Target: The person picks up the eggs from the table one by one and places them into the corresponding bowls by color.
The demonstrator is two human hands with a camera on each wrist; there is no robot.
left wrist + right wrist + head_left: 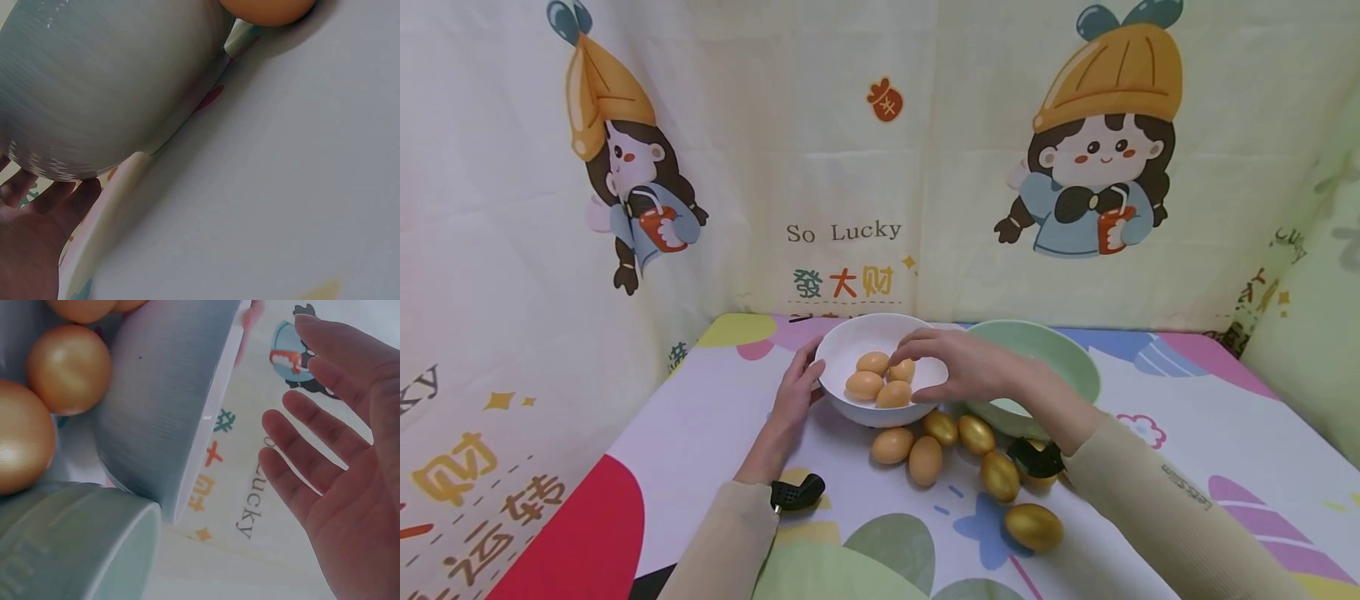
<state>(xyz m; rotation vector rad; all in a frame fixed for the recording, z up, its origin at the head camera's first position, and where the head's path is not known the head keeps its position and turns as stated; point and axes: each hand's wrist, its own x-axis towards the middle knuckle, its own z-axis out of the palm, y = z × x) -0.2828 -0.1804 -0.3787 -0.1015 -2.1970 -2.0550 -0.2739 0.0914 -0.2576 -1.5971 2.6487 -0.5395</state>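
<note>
A white bowl [880, 414] stands at the far middle of the table, with several brown eggs [864, 385] inside. My left hand [795, 385] holds its left side, thumb at the rim and fingers on the outer wall [119, 81]. Over the bowl's right side reaches my right hand [958, 362], its fingers loosely bent above the eggs. The right wrist view has that hand [356, 469] spread, with nothing in it. Two more brown eggs, one lying sideways [892, 446] and one pointing forward [925, 461], rest just in front of the bowl.
A green bowl [1078, 367] stands right beside the white one, partly behind my right forearm. Several golden eggs, such as the nearest golden egg [1034, 527], lie in front of both bowls. A printed cloth [842, 167] hangs behind the table [700, 442].
</note>
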